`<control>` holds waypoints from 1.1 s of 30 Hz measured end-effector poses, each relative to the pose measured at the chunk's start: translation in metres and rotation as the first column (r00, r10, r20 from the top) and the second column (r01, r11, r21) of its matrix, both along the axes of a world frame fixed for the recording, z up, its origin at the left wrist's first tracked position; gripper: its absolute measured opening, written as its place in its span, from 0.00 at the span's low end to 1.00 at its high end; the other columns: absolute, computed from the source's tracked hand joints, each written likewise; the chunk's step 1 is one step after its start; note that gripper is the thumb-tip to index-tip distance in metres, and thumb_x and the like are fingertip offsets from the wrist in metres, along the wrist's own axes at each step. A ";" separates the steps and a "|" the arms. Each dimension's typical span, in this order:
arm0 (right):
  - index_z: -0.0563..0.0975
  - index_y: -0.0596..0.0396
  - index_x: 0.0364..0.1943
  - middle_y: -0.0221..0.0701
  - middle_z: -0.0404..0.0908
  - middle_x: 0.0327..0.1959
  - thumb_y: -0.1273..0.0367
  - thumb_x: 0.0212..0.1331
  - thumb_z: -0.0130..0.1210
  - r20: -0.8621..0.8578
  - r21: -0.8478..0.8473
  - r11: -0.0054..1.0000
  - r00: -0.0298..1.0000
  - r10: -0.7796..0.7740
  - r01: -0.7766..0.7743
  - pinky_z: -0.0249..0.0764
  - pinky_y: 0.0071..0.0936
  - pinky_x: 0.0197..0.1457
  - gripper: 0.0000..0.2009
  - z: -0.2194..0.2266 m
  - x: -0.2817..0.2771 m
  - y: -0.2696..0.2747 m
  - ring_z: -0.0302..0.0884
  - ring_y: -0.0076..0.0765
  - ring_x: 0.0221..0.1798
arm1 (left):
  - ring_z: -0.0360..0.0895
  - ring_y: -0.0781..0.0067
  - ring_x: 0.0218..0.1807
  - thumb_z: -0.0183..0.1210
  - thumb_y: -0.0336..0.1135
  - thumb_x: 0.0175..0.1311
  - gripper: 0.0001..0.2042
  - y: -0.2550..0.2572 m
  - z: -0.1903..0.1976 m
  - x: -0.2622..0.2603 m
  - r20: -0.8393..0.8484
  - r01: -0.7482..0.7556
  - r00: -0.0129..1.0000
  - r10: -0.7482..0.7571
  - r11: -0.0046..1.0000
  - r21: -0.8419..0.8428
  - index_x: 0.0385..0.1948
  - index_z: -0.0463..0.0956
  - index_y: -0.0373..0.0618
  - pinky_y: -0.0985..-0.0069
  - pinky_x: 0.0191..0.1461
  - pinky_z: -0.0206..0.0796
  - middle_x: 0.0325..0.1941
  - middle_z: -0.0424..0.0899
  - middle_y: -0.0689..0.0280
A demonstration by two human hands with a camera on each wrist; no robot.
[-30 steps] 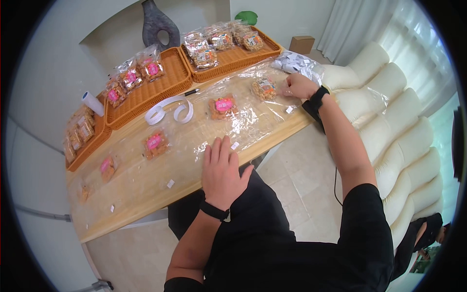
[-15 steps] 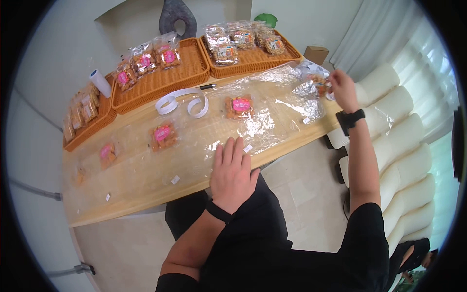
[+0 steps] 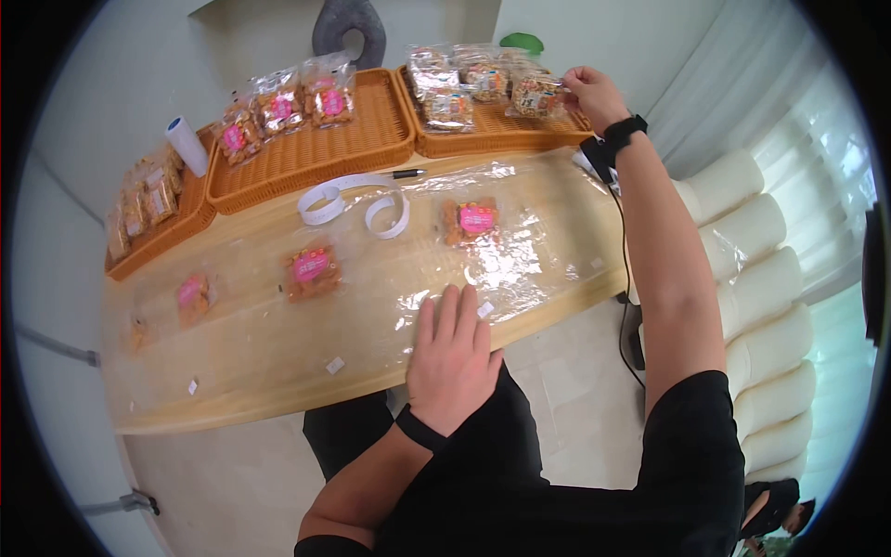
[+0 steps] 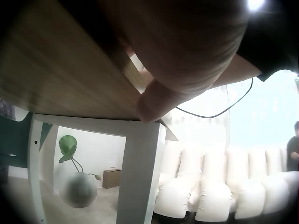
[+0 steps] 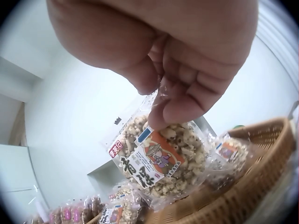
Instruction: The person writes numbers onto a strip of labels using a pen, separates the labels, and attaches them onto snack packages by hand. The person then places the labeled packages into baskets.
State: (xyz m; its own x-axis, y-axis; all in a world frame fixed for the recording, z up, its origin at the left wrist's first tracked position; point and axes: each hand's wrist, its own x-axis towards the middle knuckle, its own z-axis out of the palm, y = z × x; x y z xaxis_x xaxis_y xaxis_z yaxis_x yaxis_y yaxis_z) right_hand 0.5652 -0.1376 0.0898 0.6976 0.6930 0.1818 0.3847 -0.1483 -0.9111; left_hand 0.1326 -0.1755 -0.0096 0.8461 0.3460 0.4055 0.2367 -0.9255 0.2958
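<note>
My right hand [image 3: 592, 93] pinches a clear bag of puffed-grain snack [image 5: 163, 161] by its top edge, thumb against fingers. The bag, with an orange and white label, hangs over the right end of a wicker basket [image 3: 548, 139]. Similar snack bags [image 3: 449, 109] fill that basket's left and back parts. Near the front edge of the wooden table [image 3: 251, 371], my left hand [image 3: 453, 357] lies with straight fingers on the clear plastic. Beyond its fingertips sits a pink-labelled snack bag [image 3: 473, 220]; another pink-labelled bag [image 3: 313, 267] lies further left.
A second basket [image 3: 371, 139] holds pink-labelled bags, and a third [image 3: 186, 227] stands left of it. A white paper strip [image 3: 322, 204], a pen [image 3: 406, 174] and small white slips [image 3: 335, 366] are on the table. A cable [image 3: 625, 269] hangs by the right arm; cream seating [image 3: 733, 241] stands beyond.
My right hand has picked up the grain snack bag from the table and carried it up and back to the right basket. The left hand has stayed at the table edge; the head view has shifted.
</note>
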 end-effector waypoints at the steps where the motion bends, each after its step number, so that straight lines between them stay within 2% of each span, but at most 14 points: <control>1: 0.76 0.52 0.42 0.24 0.79 0.37 0.67 0.73 0.52 -0.044 -0.006 1.000 0.999 -0.026 0.026 0.75 0.20 0.38 0.05 -0.007 0.002 0.017 0.82 0.23 0.38 | 0.65 0.47 0.69 0.68 0.43 0.51 0.19 0.000 0.000 0.000 -0.001 0.005 1.000 -0.005 1.000 -0.005 0.37 0.78 0.35 0.49 0.73 0.54 0.65 0.71 0.48; 7: 0.76 0.57 0.48 0.29 0.82 0.42 0.66 0.72 0.52 -0.153 0.010 0.997 0.985 -0.074 0.077 0.80 0.24 0.39 0.10 -0.039 0.009 0.075 0.86 0.28 0.39 | 0.66 0.48 0.69 0.67 0.45 0.51 0.20 0.002 -0.002 0.000 -0.019 -0.008 1.000 0.008 1.000 0.014 0.38 0.79 0.36 0.49 0.74 0.53 0.65 0.72 0.49; 10: 0.77 0.59 0.50 0.28 0.83 0.41 0.66 0.70 0.55 -0.053 0.223 0.968 0.993 -0.106 0.115 0.77 0.25 0.39 0.12 -0.042 0.003 0.068 0.84 0.26 0.39 | 0.66 0.49 0.69 0.67 0.46 0.51 0.20 0.003 -0.003 0.000 -0.005 0.001 1.000 -0.001 1.000 0.017 0.38 0.79 0.37 0.50 0.74 0.53 0.65 0.72 0.49; 11: 0.77 0.59 0.50 0.28 0.83 0.41 0.66 0.70 0.55 -0.044 0.216 0.970 0.993 -0.108 0.115 0.77 0.25 0.39 0.12 -0.041 0.001 0.059 0.84 0.26 0.39 | 0.66 0.49 0.69 0.67 0.46 0.51 0.20 0.003 -0.004 -0.001 -0.005 0.000 1.000 0.000 1.000 0.031 0.38 0.79 0.37 0.50 0.74 0.52 0.65 0.72 0.49; 13: 0.80 0.57 0.46 0.25 0.83 0.36 0.65 0.68 0.57 0.037 0.002 0.994 0.993 -0.112 0.112 0.75 0.22 0.37 0.11 -0.033 -0.013 0.037 0.81 0.23 0.35 | 0.65 0.49 0.69 0.66 0.46 0.51 0.20 0.001 -0.005 -0.001 0.015 -0.010 1.000 0.009 1.000 0.019 0.38 0.79 0.38 0.50 0.74 0.52 0.65 0.72 0.49; 15: 0.81 0.53 0.39 0.23 0.81 0.29 0.62 0.65 0.60 0.043 -0.232 0.971 0.996 0.074 -0.062 0.72 0.20 0.32 0.10 -0.031 -0.025 0.007 0.79 0.20 0.31 | 0.65 0.50 0.70 0.66 0.45 0.51 0.20 0.002 -0.005 -0.003 -0.002 0.000 1.000 0.001 0.999 0.052 0.39 0.79 0.38 0.50 0.75 0.51 0.65 0.72 0.49; 16: 0.82 0.54 0.37 0.23 0.81 0.25 0.63 0.64 0.59 0.092 -0.405 0.906 0.980 0.174 -0.123 0.71 0.20 0.29 0.09 -0.020 -0.048 -0.010 0.78 0.19 0.28 | 0.64 0.50 0.70 0.66 0.46 0.52 0.20 0.001 -0.007 -0.003 -0.008 -0.004 1.000 0.004 0.998 0.057 0.39 0.80 0.38 0.50 0.75 0.50 0.65 0.72 0.50; 19: 0.84 0.59 0.33 0.28 0.84 0.25 0.68 0.59 0.59 0.084 -0.669 0.711 0.929 0.361 -0.216 0.73 0.19 0.26 0.08 -0.008 -0.099 -0.052 0.81 0.21 0.24 | 0.64 0.50 0.70 0.66 0.46 0.52 0.21 0.001 -0.006 -0.005 0.001 -0.010 1.000 0.010 0.998 0.061 0.40 0.79 0.37 0.50 0.76 0.49 0.65 0.72 0.50; 21: 0.84 0.60 0.34 0.30 0.85 0.25 0.69 0.58 0.61 -0.049 -0.680 0.665 0.924 0.379 -0.308 0.73 0.19 0.24 0.08 -0.024 -0.111 -0.068 0.81 0.23 0.22 | 0.63 0.50 0.71 0.66 0.46 0.53 0.21 -0.001 -0.009 -0.004 0.013 -0.013 1.000 0.012 0.998 0.062 0.41 0.79 0.37 0.51 0.76 0.48 0.65 0.72 0.50; 22: 0.84 0.60 0.34 0.30 0.85 0.25 0.69 0.58 0.61 -0.039 -0.679 0.668 0.924 0.379 -0.303 0.73 0.19 0.24 0.08 -0.030 -0.123 -0.073 0.81 0.23 0.22 | 0.62 0.51 0.71 0.66 0.46 0.53 0.21 -0.001 -0.010 -0.004 -0.002 -0.013 1.000 0.014 0.998 0.062 0.41 0.80 0.37 0.51 0.77 0.47 0.66 0.71 0.50; 24: 0.83 0.59 0.31 0.30 0.83 0.23 0.67 0.59 0.63 -0.246 -0.503 0.766 0.916 0.317 -0.400 0.70 0.18 0.21 0.08 -0.040 -0.147 -0.076 0.80 0.23 0.20 | 0.60 0.51 0.72 0.66 0.45 0.54 0.21 -0.002 -0.007 -0.006 -0.021 -0.010 1.000 0.011 0.999 0.052 0.42 0.80 0.36 0.52 0.77 0.47 0.67 0.70 0.51; 25: 0.83 0.59 0.31 0.30 0.83 0.23 0.67 0.59 0.63 -0.240 -0.494 0.771 0.915 0.325 -0.403 0.70 0.18 0.21 0.08 -0.042 -0.154 -0.072 0.80 0.23 0.20 | 0.60 0.51 0.72 0.66 0.45 0.54 0.21 -0.002 -0.007 -0.007 -0.018 -0.016 1.000 0.017 0.998 0.065 0.42 0.80 0.36 0.52 0.77 0.47 0.67 0.70 0.51; 28: 0.79 0.56 0.27 0.24 0.77 0.19 0.64 0.63 0.64 -0.257 -0.485 0.828 0.951 0.175 -0.283 0.65 0.17 0.18 0.12 -0.050 -0.173 -0.066 0.75 0.17 0.19 | 0.60 0.51 0.72 0.66 0.45 0.53 0.21 -0.003 -0.008 -0.009 0.004 -0.007 1.000 0.007 0.998 0.056 0.42 0.79 0.36 0.52 0.77 0.47 0.66 0.70 0.50; 33: 0.79 0.57 0.28 0.23 0.75 0.18 0.67 0.63 0.61 -0.296 -0.413 0.864 0.940 0.171 -0.287 0.64 0.20 0.18 0.09 -0.072 -0.164 -0.062 0.69 0.18 0.17 | 0.60 0.51 0.72 0.66 0.44 0.53 0.22 -0.004 -0.009 -0.009 0.028 -0.005 1.000 0.003 0.999 0.053 0.42 0.79 0.35 0.53 0.77 0.47 0.66 0.70 0.50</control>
